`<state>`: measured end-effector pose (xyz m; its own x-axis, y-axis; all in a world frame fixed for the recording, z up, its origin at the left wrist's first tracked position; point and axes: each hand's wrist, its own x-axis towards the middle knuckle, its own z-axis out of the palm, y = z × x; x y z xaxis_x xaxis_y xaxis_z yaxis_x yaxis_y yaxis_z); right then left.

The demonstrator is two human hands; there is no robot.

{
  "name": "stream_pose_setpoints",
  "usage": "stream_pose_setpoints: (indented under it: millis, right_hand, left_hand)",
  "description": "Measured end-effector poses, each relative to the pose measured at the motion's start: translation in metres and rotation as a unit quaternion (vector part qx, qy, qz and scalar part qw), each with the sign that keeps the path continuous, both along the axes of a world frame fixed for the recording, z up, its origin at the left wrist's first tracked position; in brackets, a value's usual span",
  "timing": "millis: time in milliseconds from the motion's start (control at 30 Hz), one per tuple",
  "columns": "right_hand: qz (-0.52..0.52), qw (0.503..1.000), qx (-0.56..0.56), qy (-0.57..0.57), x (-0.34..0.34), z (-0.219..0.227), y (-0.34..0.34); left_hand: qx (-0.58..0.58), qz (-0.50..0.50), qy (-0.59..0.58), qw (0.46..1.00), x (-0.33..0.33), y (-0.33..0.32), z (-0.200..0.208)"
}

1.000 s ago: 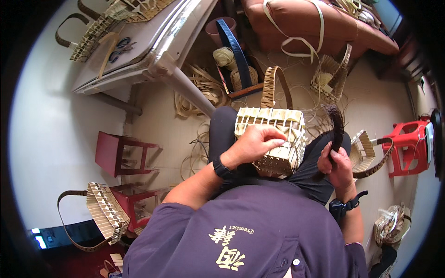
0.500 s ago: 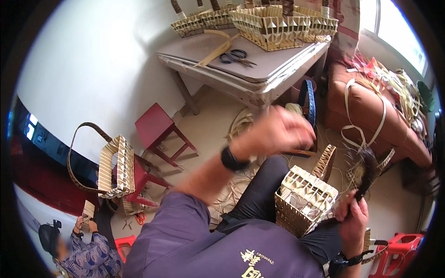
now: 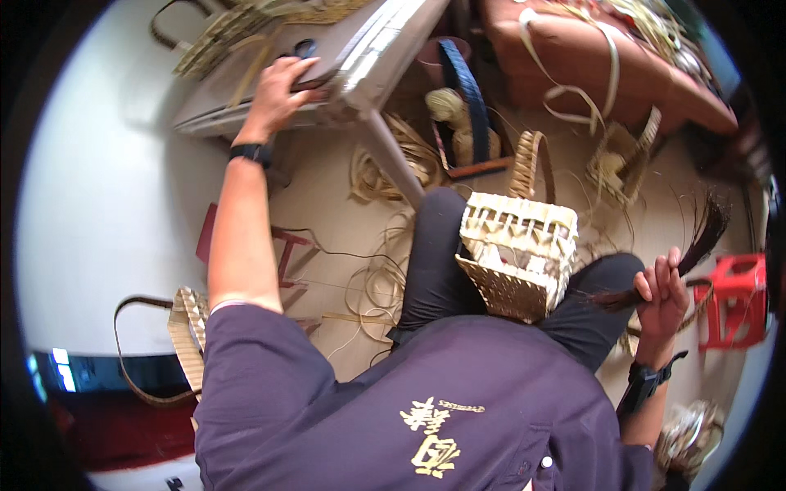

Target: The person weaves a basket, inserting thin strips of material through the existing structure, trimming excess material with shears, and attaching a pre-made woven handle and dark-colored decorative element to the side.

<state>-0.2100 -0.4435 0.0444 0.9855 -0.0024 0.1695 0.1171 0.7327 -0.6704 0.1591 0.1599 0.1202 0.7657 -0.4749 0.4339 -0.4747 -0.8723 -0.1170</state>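
At the table's near corner, my left hand (image 3: 279,94) has its fingers curled over a pair of dark-handled scissors (image 3: 304,47). The palm and fingers partly cover the scissors. Out to the right, my right hand (image 3: 663,295) is closed around a bundle of dark brown fibres (image 3: 709,232), whose loose ends fan out above and below the fist. A pale woven basket (image 3: 517,282) with a brown wrapped handle (image 3: 526,168) rests between my thighs, touched by neither hand.
Woven baskets stand on the table (image 3: 352,41). A reddish-brown sofa (image 3: 540,74) holds pale strips. Coiled strips (image 3: 393,168) and a tray with a blue band (image 3: 467,90) lie on the floor. A red stool (image 3: 733,307) stands at right; another handled basket (image 3: 187,335) is left.
My left arm has swung up and left onto the scissors. The view has turned toward the floor. My right hand, still gripping the dark fibres, has moved out to the right.
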Motion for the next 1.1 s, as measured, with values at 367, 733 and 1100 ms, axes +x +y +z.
stream_pose_setpoints:
  millis: [367,733,1100]
  right_hand:
    - [-0.063,0.987,-0.131,0.071,-0.048,-0.023,0.015]
    - [-0.105,0.983,-0.127,0.083,0.0,-0.002,0.069]
    - [-0.192,0.721,-0.665,0.005,0.019,-0.009,0.112]
  left_hand:
    - [-0.405,-0.114,0.037,0.907,-0.1,-0.009,0.088]
    - [-0.391,-0.282,0.706,0.519,-0.208,-0.255,0.004]
    - [-0.555,-0.15,0.764,0.293,-0.267,-0.34,-0.094]
